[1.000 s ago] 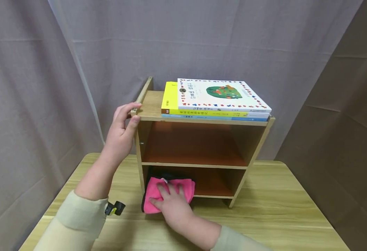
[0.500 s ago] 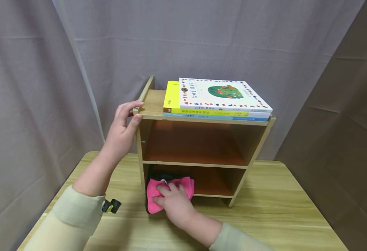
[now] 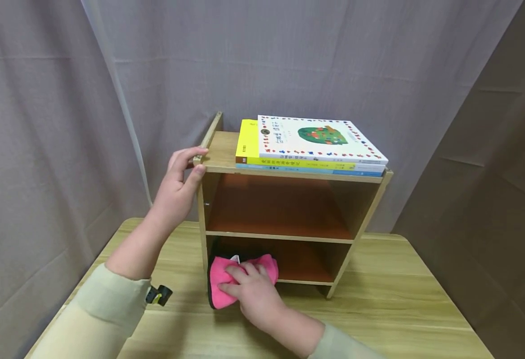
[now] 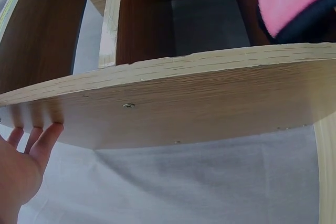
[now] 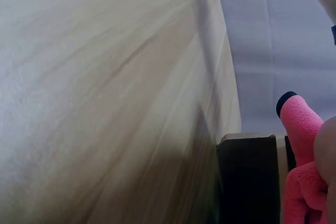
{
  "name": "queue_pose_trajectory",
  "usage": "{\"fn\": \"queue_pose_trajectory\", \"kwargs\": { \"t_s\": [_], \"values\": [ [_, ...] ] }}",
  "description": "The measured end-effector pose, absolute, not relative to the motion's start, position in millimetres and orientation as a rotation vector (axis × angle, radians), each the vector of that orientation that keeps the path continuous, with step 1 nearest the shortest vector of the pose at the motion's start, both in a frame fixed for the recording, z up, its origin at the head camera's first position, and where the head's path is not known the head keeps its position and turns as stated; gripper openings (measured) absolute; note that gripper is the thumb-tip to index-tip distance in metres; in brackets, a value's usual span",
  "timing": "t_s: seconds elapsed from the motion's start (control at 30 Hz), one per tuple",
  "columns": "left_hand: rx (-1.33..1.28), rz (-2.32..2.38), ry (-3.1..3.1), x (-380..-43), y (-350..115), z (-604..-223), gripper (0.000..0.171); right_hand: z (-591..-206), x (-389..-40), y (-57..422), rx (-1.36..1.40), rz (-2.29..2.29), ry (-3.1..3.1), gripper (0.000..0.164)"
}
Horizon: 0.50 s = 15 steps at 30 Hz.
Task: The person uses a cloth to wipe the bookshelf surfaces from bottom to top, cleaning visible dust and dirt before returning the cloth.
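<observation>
A small wooden shelf unit (image 3: 280, 236) stands on the table. My left hand (image 3: 177, 187) holds its upper left front corner, thumb at the front edge and index finger over the top. In the left wrist view, other fingertips (image 4: 52, 129) touch the outer side panel. My right hand (image 3: 258, 296) grips a pink cloth (image 3: 221, 281) with black edging at the left of the lowest compartment. The cloth is bunched under the fingers, its front corner hanging over the shelf edge, and a white tag shows. In the right wrist view, the pink cloth (image 5: 302, 129) sticks up beside the hand.
Several stacked books (image 3: 316, 144), a white-covered one on top, lie on the shelf unit's top board. The wood-grain table (image 3: 401, 299) extends to both sides. Grey curtain (image 3: 289, 60) hangs behind, and a brown panel (image 3: 482, 164) stands at the right.
The right hand has shifted slightly to the right, and the cloth is more bunched under its fingers. The left hand stays on the shelf corner.
</observation>
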State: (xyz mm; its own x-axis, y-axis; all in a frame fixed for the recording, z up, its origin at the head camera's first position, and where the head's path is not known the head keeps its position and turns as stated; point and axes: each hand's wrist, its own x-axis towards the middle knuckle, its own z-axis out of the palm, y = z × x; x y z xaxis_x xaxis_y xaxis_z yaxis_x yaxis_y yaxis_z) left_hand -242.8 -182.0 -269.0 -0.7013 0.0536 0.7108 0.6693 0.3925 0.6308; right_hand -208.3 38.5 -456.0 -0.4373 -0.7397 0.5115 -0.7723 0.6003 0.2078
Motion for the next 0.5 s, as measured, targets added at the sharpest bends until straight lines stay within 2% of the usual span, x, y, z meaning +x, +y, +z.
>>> {"fn": "queue_pose_trajectory", "kwargs": {
  "t_s": [0.5],
  "values": [
    [-0.625,-1.321,-2.054,-242.8,-183.7,-267.6,0.034,-431.3,-183.6,41.4,1.260,0.153,-1.991,0.052]
  ]
}}
